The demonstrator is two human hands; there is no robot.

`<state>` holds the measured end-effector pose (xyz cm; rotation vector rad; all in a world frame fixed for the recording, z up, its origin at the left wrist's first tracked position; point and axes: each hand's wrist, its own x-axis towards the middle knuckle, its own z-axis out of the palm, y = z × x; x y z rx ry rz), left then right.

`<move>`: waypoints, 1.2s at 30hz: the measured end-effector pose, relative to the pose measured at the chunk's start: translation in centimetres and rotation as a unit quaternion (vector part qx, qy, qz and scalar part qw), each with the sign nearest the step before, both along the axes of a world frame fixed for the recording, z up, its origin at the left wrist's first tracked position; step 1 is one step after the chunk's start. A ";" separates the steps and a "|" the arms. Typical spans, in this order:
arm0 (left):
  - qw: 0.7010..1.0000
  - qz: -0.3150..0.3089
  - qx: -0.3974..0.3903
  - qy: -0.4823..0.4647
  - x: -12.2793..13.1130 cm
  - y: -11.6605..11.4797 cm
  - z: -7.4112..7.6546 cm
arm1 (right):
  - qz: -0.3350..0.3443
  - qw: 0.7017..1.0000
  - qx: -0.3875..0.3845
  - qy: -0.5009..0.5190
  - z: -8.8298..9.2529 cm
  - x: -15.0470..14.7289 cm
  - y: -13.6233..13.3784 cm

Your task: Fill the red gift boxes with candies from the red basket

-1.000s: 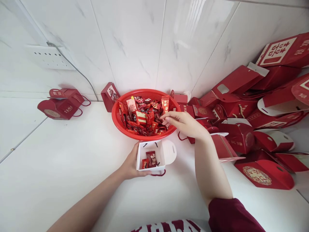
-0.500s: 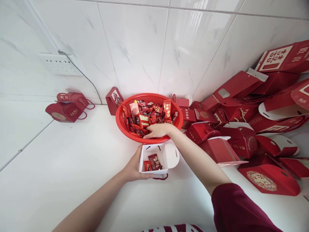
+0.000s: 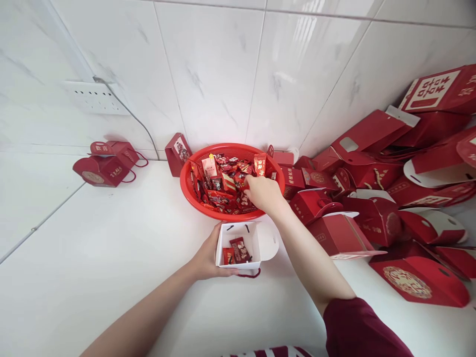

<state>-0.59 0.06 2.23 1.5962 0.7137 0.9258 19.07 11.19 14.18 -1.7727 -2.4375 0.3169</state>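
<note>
My left hand (image 3: 207,257) grips the side of a small open gift box (image 3: 238,247), white inside, that stands on the white counter with a few red candy packets in it. Just behind it sits a red plastic basket (image 3: 191,189) heaped with red wrapped candies (image 3: 223,184). My right hand (image 3: 262,193) reaches into the basket's right half, fingers curled down among the candies; what they hold is hidden.
A pile of red gift boxes (image 3: 386,198) fills the right side against the tiled wall. Two closed red boxes with cord handles (image 3: 106,164) lie at the left. One small red box (image 3: 177,151) leans behind the basket. A wall socket with a cable (image 3: 94,96) is upper left.
My right hand went from hovering at the basket's right rim down into the candies, then shifted slightly up and right inside. The left hand kept hold of the open box.
</note>
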 end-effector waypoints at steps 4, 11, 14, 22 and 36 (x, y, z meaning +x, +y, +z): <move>0.999 0.003 0.006 0.033 -0.1 0.0 0.0 | 0.183 0.976 0.008 0.116 1.2 -3.2 -0.3; 0.998 0.025 0.010 0.060 -0.3 -0.1 0.2 | 0.354 0.932 -0.028 -0.072 -1.9 -7.2 3.1; 0.999 0.019 0.004 0.049 -0.3 -0.2 0.2 | 0.316 0.941 -0.014 -0.118 -2.7 -6.5 4.1; 0.998 0.021 0.019 0.047 -0.3 -0.2 -0.1 | 0.147 0.969 0.000 -0.200 -1.1 -3.7 5.6; 0.998 0.020 0.014 0.051 -0.3 -0.2 -0.3 | 0.292 0.945 0.094 -0.114 -2.9 -5.5 6.2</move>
